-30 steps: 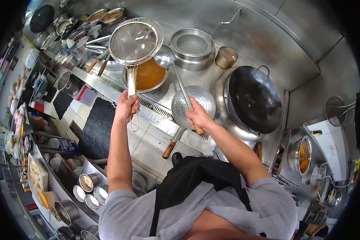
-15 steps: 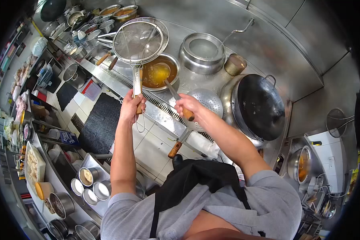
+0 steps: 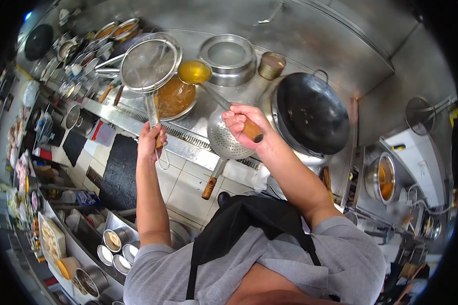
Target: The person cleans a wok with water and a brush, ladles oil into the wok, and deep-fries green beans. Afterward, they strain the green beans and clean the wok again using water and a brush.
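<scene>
Ladle [image 3: 196,73] lifted, strainer [image 3: 150,65] overlapping bowl [image 3: 189,110] (wok [image 3: 313,114] nearby)

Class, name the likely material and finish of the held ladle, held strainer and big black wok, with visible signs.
Ladle: smooth metal, probably steel, from its grey sheen; the brown handle end looks wooden.
Strainer: probably shiny metal wire, by its fine mesh and bright rim.
Wok: dark metal, perhaps iron or steel, with black, faintly glossy surface.

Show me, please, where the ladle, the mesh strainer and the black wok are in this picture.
Ladle [image 3: 217,96], head view: on its metal shaft.
Mesh strainer [image 3: 150,63], head view: on the round mesh.
Black wok [image 3: 311,114], head view: on its dark inner surface.
</scene>
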A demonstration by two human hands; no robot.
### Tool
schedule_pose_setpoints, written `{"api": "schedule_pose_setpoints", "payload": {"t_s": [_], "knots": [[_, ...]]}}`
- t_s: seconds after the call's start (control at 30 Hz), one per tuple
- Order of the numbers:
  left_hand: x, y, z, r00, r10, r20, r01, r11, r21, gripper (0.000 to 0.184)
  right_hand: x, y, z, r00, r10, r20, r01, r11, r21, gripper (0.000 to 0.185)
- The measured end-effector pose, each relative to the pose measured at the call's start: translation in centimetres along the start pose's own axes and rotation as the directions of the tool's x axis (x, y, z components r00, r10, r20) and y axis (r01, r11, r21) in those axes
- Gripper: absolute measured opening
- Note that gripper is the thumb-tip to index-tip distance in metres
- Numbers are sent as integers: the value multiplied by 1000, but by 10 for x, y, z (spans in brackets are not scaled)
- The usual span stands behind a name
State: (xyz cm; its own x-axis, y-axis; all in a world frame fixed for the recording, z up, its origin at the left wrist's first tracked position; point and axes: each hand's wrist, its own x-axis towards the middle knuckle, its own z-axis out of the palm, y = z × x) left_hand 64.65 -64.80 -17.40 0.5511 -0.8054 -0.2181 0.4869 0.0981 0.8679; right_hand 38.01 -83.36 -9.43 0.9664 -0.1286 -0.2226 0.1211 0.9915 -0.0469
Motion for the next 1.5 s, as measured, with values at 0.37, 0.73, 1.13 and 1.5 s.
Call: {"api": "schedule_pose_setpoints", "payload": {"t_s": [0.37, 0.73, 1.13, 1.5], "knots": [[8, -75, 7, 990, -136, 44, 136, 991, -6, 7, -233, 7, 11, 875, -482, -41, 472, 869, -151, 58], [10, -94, 16, 978, -205, -33, 205, 979, 5, 10, -350, -10, -58, 438, -696, -569, 135, 677, -724, 75], [10, -72, 28, 988, -151, -39, 152, 987, 45, 9, -299, -10, -71, 232, -936, -265, -266, 200, -943, 75], [-4, 7, 22, 999, -13, 32, 11, 998, 68, 11, -121, -14, -61, 887, -445, -124, 271, 719, -640, 77]]}}
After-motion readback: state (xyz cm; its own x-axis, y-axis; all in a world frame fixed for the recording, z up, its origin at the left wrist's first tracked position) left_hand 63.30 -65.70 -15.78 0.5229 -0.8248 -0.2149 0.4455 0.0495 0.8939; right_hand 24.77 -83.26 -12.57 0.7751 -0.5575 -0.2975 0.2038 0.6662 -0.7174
